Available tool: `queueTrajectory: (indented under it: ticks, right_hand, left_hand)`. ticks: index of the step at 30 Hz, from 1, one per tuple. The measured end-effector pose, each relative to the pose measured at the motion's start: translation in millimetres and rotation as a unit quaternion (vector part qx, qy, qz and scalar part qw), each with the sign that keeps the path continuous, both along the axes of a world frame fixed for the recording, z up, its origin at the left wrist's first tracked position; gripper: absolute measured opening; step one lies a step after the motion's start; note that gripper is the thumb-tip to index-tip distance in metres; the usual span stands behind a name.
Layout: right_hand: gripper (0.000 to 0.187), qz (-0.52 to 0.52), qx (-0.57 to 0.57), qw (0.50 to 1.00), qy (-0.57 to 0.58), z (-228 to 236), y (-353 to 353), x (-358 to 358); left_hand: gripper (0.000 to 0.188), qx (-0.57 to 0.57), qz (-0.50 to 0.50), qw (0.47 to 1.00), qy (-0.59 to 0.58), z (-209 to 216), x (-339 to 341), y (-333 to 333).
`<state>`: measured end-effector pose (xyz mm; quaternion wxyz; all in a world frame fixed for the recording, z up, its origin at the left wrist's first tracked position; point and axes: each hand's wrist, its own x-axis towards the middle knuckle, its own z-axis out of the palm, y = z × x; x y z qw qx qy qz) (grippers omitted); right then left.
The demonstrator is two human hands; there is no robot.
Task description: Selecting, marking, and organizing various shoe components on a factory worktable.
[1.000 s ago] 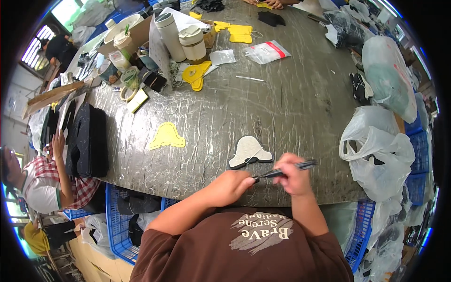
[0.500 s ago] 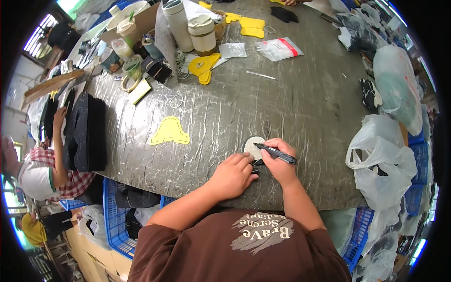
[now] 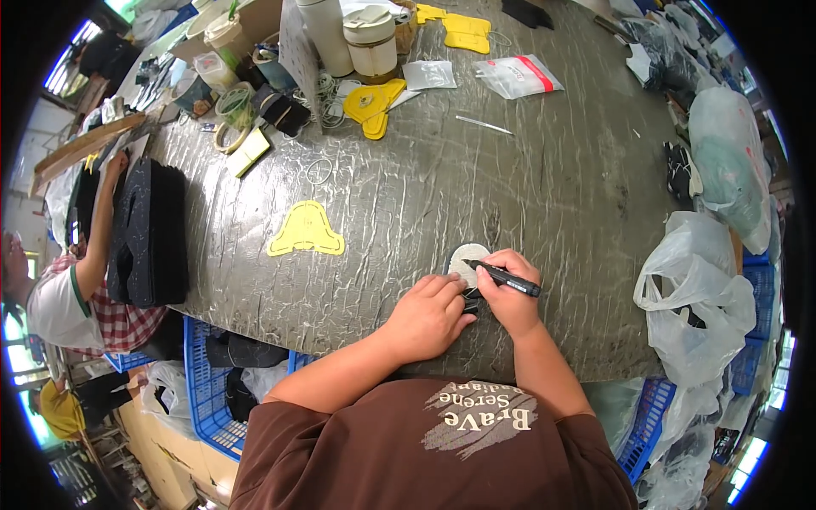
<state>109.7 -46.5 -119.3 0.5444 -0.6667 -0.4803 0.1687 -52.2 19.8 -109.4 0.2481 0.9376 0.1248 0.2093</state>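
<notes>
My right hand [image 3: 512,302] grips a black marker pen [image 3: 517,284] like a writing tool. The pen's tip rests on a pale, rounded template or patch [image 3: 467,255] with a dark rim, lying on the table. My left hand [image 3: 432,316] lies palm down beside it, fingers stretched and their tips pressing the patch's lower left edge, thumb apart. Below the patch, a small dark piece [image 3: 471,299] shows between my hands, partly hidden. Farther left, a yellow bell-shaped template [image 3: 306,229] with dashed slots lies flat.
Cups, a tape roll and a yellow notepad [image 3: 248,153] stand far left. Yellow templates [image 3: 374,104], a clear packet [image 3: 520,76] and a thin white stick [image 3: 484,125] lie farther back. Plastic bags [image 3: 697,289] line the right edge. A co-worker sits left by a stacked black pile [image 3: 151,234].
The pen still touches the patch, its tip slightly shifted. My head view has moved a little. The co-worker's arm reaches farther up along the black pile.
</notes>
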Motion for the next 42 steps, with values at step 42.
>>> queueTrajectory:
  ticks: [42]
  right_hand:
    - [0.01,-0.023,0.039,0.999,-0.019,-3.7,-1.9,3.1]
  left_hand:
    - [0.024,-0.031,0.004,0.999,-0.015,-1.9,1.7,3.2]
